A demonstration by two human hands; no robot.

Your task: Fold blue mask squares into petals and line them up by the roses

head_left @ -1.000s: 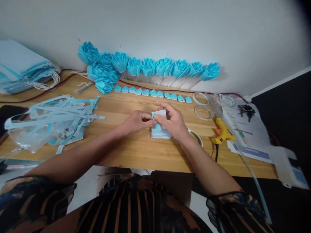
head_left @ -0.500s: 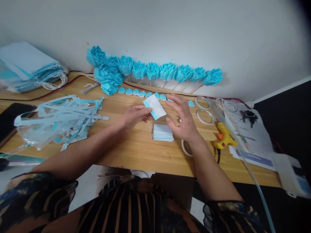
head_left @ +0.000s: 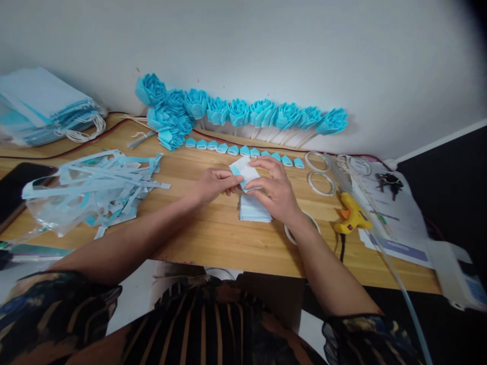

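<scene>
Between my hands, above the table, is a small white and light-blue fabric square [head_left: 248, 171] with part of it folded over. My left hand [head_left: 219, 185] pinches its left side with the thumb on top. At its right side my right hand [head_left: 276, 188] grips the edges between thumb and fingers. Just below lies a stack of pale cut squares [head_left: 254, 209], its upper edge partly hidden by my fingers. Beyond the hands runs a row of small folded blue petals [head_left: 233, 150].
Blue fabric flowers on sticks [head_left: 239, 112] lean along the wall. Cut strips [head_left: 114, 182] are heaped at the left, near a phone [head_left: 23, 185] and a bagged stack of face masks [head_left: 41, 104]. Tape rolls [head_left: 321, 183] and a yellow glue gun [head_left: 353, 215] lie at the right.
My right hand has moved left and closed on the right side of the fabric square. The square sits slightly lower, and the row of petals behind is uncovered.
</scene>
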